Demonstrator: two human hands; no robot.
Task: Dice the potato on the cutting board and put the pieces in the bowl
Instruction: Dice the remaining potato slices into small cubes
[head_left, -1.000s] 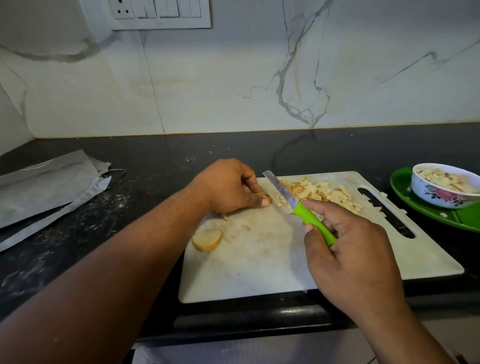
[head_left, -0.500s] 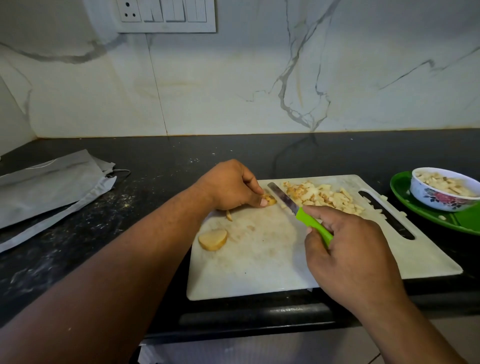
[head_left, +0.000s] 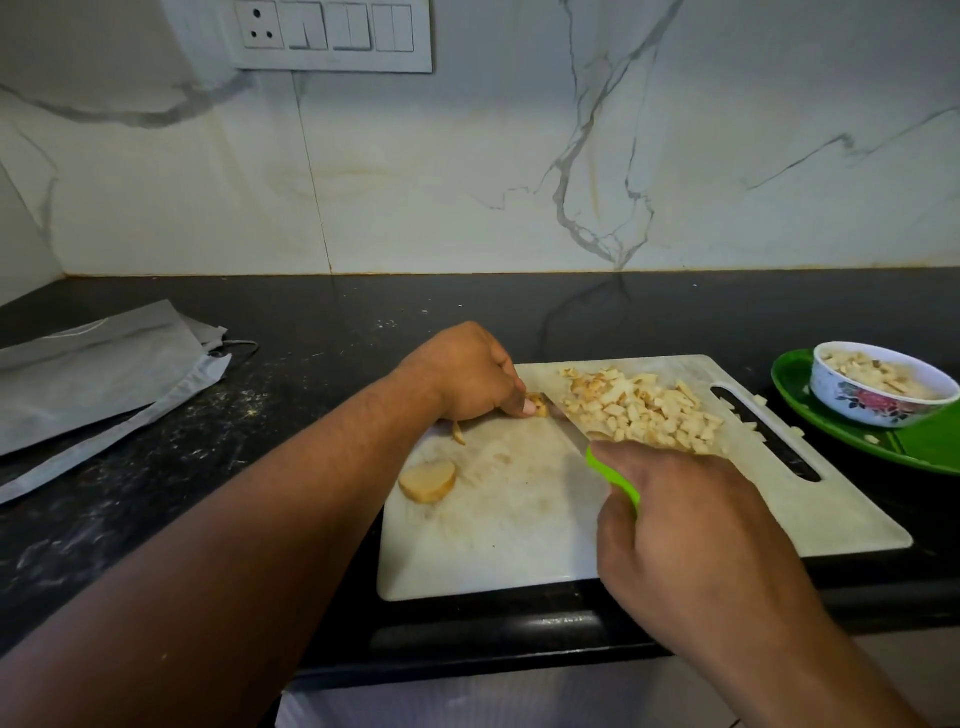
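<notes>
A white cutting board (head_left: 519, 545) lies on the black counter. My left hand (head_left: 465, 371) pinches a small potato piece (head_left: 537, 404) against the board. My right hand (head_left: 691, 525) grips a green-handled knife (head_left: 613, 475); its blade (head_left: 569, 423) rests on the board just right of that piece. A heap of diced potato (head_left: 639, 408) fills the board's far right part. A potato end slice (head_left: 427, 480) and a thin sliver (head_left: 458, 434) lie on the board's left. A floral bowl (head_left: 878, 400) with diced potato stands to the right.
The bowl sits on a green plate (head_left: 841, 441) with a few stray pieces. The board's handle slot (head_left: 769, 441) has loose pieces beside it. Grey bags (head_left: 93, 379) lie on the counter at the left. A marble wall with a switch panel (head_left: 332, 34) is behind.
The knife has come down and its blade now lies on the board next to the held piece. My left hand has stayed in place; the view has shifted slightly.
</notes>
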